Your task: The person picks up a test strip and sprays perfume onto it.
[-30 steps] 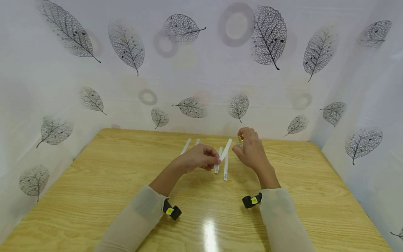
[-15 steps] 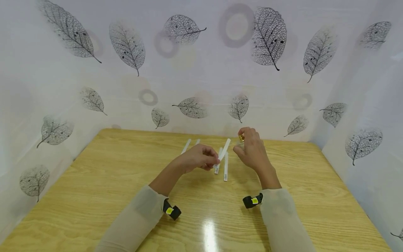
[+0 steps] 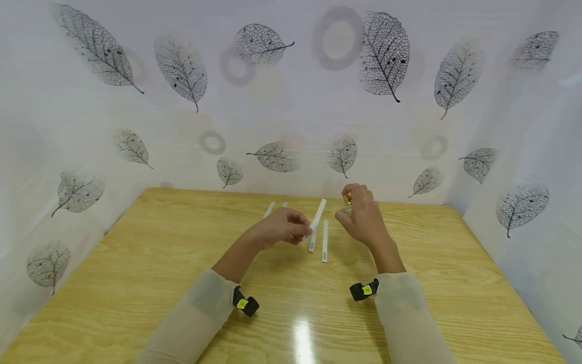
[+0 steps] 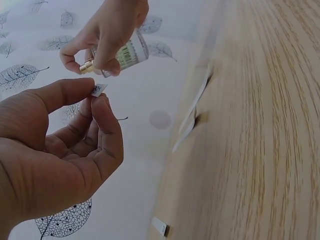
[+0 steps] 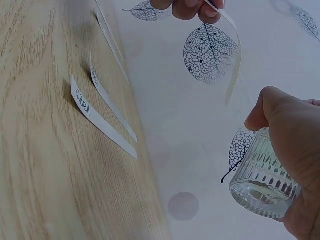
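Observation:
My left hand (image 3: 284, 227) pinches one end of a white paper test strip (image 3: 320, 210) between thumb and forefinger. The strip's free end points up and away, and the right wrist view shows it bending. To the right, my right hand (image 3: 365, 217) grips a clear, ribbed glass perfume bottle (image 5: 262, 182) with liquid inside. Its gold spray nozzle (image 4: 87, 66) lies under the right forefinger and faces the strip. The bottle is tilted in the left wrist view. In the head view the hand covers most of it.
On the wooden table (image 3: 182, 263) lie more white strips: a printed one (image 3: 325, 242) below the hands, another (image 3: 312, 244) beside it, and two (image 3: 269, 209) partly behind the left hand. A leaf-patterned curtain (image 3: 291, 111) stands at the table's back and sides.
My left hand has shifted slightly left with the strip, widening the gap to the bottle. My right hand keeps its grip on the bottle in nearly the same place.

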Available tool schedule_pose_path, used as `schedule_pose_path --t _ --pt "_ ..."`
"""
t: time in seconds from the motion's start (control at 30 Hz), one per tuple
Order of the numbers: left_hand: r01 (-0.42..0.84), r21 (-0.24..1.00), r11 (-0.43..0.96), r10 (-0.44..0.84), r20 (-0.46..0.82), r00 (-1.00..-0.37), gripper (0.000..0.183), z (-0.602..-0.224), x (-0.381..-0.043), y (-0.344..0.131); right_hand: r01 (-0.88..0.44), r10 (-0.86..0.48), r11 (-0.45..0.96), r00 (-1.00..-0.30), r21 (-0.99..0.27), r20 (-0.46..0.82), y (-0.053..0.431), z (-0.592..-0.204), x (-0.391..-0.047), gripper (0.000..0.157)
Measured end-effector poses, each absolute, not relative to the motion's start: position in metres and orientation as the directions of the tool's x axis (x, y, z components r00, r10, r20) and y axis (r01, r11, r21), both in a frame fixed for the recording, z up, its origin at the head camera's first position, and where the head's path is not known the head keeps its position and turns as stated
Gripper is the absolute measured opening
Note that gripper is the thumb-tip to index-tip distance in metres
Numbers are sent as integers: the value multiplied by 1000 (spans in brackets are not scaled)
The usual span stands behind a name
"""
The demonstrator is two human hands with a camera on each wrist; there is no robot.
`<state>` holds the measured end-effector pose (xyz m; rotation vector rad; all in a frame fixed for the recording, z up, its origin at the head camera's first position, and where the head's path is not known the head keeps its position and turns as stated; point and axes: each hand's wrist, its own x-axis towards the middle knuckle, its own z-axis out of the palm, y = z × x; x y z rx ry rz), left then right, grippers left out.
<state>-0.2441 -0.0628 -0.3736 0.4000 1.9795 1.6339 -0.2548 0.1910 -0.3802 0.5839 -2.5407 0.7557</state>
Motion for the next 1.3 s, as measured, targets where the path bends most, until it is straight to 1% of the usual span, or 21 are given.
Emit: schedule_pose_path --t 0.33,0.57,0.87,1.07,1.3 --pt "-115 966 230 516 -221 -828 11 -382 -252 -69 -500 -283 765 -827 -406 485 191 -379 -253 43" --pt "-118 966 230 496 -221 -840 10 -386 -257 -74 -519 -317 753 -824 -403 469 191 -378 -252 42" --pt "-135 961 241 476 -239 -847 10 -392 -263 -77 -527 -323 754 -818 -392 477 193 -378 -251 42" --pt "-130 947 295 436 -254 -863 10 -397 -271 -80 -530 -326 753 -815 -389 479 194 -378 -252 41" --pt "-92 908 409 382 -262 -886 13 -399 -279 -84 -529 -326 752 -817 -393 476 194 -378 -252 41"
